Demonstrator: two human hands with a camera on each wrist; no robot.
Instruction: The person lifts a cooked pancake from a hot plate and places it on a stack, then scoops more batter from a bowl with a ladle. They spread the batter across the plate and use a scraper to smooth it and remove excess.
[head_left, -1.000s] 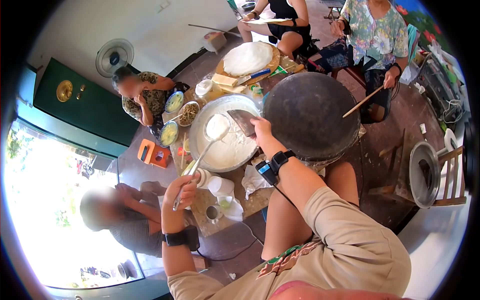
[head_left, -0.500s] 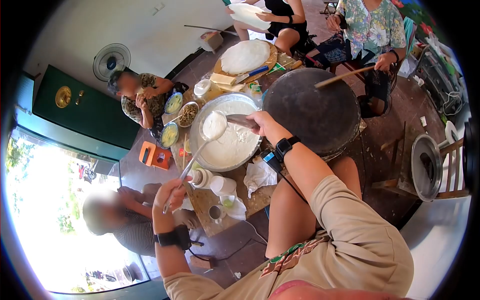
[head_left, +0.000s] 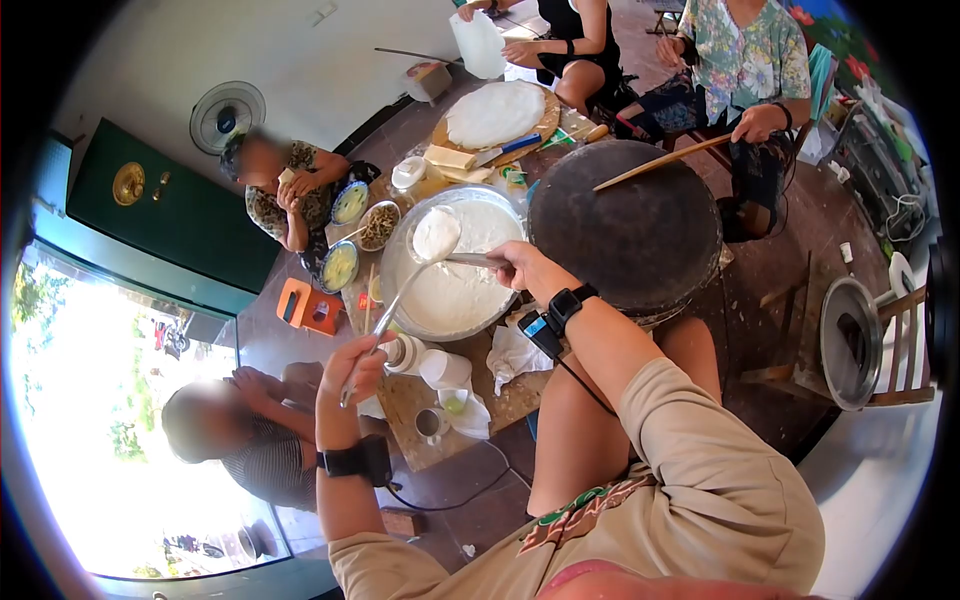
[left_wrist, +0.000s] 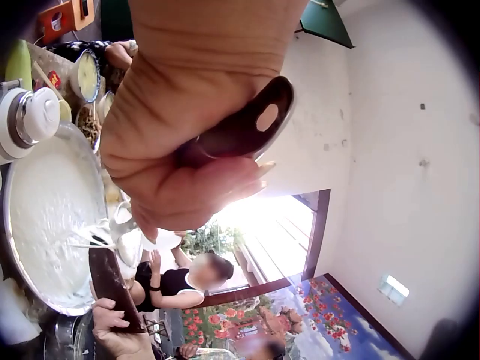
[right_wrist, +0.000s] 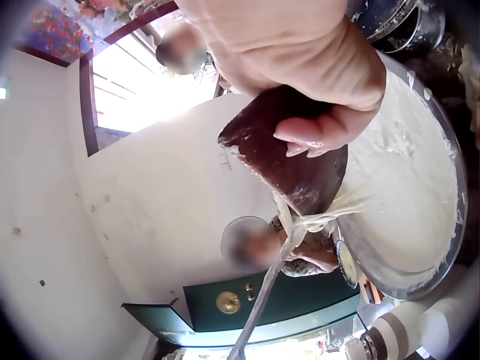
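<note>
My left hand [head_left: 352, 372] grips the end of a long metal ladle handle [left_wrist: 238, 132]. The ladle bowl [head_left: 436, 235], heaped with white batter, hangs over the big metal basin of batter [head_left: 455, 290]. My right hand [head_left: 522, 266] pinches a dark flat scraper [right_wrist: 289, 154], whose edge meets the ladle rim, with batter dripping [right_wrist: 319, 217] into the basin [right_wrist: 409, 195]. To the right of the basin lies a wide round black griddle [head_left: 625, 225].
Several people sit around the low table. One across holds a long stick [head_left: 660, 160] over the griddle. A board with a white round sheet [head_left: 497, 114], bowls of filling [head_left: 361, 225], cups and a white bottle [head_left: 410, 353] crowd the table. A metal pan on a stool [head_left: 850, 345] stands right.
The ladle has lifted slightly higher over the basin. My right hand turned the scraper from flat to edge-on and brought it against the ladle rim. The far person's stick swung over the griddle.
</note>
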